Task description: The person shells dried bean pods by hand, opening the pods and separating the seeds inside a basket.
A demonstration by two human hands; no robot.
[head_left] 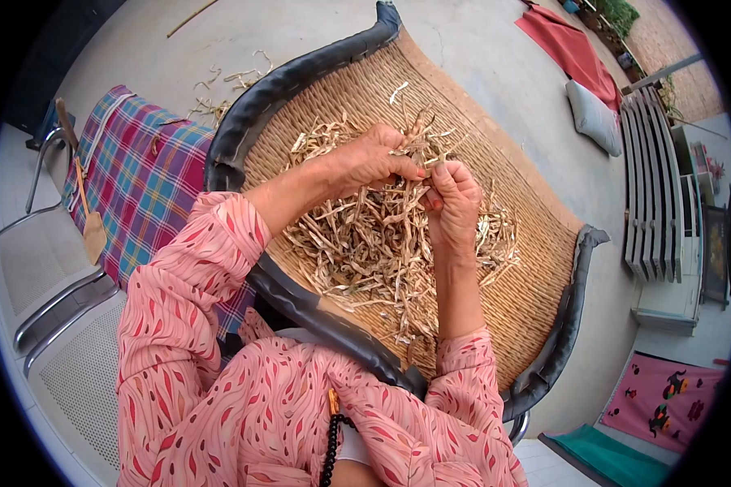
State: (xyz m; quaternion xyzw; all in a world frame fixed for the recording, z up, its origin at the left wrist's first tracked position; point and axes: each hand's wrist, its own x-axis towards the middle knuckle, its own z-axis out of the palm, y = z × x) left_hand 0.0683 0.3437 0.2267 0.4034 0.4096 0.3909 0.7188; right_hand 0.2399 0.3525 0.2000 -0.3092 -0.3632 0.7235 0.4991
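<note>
A heap of dry, pale brown pods [374,243] lies on a woven winnowing tray [536,268] with a black padded rim, spread over my lap. Above the heap, my left hand [374,158] is closed round several dry pods [421,146], whose ends poke out past the fingers. Close beside it, my right hand [455,199] pinches one of these pods between thumb and fingers, the thumb pointing up. Both sets of fingertips nearly meet at that pod. What lies inside the left palm is hidden.
To the left, a checked cloth [146,178] hangs near metal chairs [73,390] and a wooden spatula [94,235]. Pod scraps [211,105] litter the floor beyond the tray. A grey cushion [593,118], a red cloth [564,49] and stacked slats [651,187] are at the right.
</note>
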